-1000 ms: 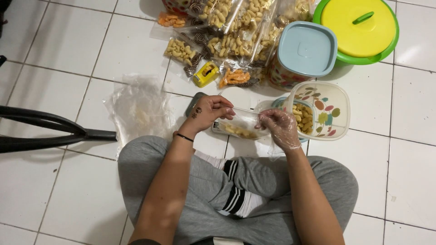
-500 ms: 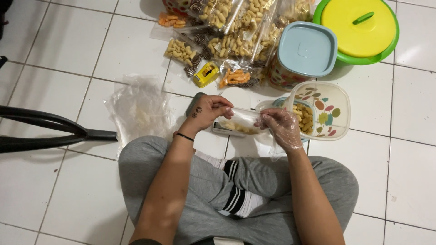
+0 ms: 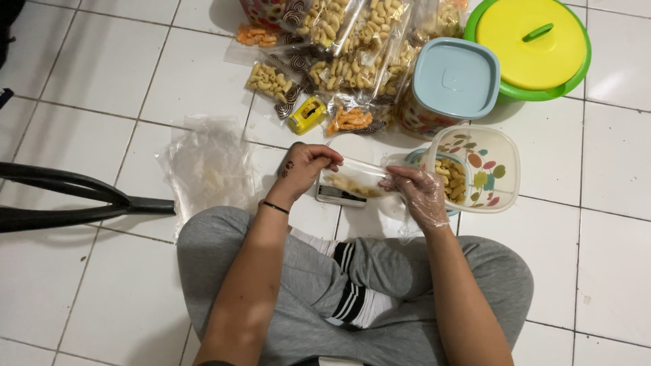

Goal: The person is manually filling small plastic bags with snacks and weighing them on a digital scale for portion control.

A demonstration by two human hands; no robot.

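I sit cross-legged on a white tiled floor. My left hand point(image 3: 304, 169) pinches the left end of a small clear plastic bag point(image 3: 356, 179) partly filled with pale macaroni-shaped snacks. My right hand point(image 3: 420, 195), in a thin clear plastic glove, holds the bag's right end. The bag lies stretched sideways between both hands, just above a small flat white device point(image 3: 333, 194) on the floor. A clear square tub with a leaf pattern point(image 3: 487, 165), holding more of the snacks, stands right beside my right hand.
Several filled snack bags point(image 3: 342, 41) lie heaped at the top. A yellow tape dispenser point(image 3: 306, 114) sits near them. A patterned tub with a pale blue lid point(image 3: 453, 80) and a green pot with a yellow lid point(image 3: 531, 46) stand top right. Loose clear bags point(image 3: 207, 169) lie left, beside a black curved bar point(image 3: 74, 203).
Both hands stay on the bag; my right hand has drawn slightly away to the right, and the bag now lies stretched out flatter between them.
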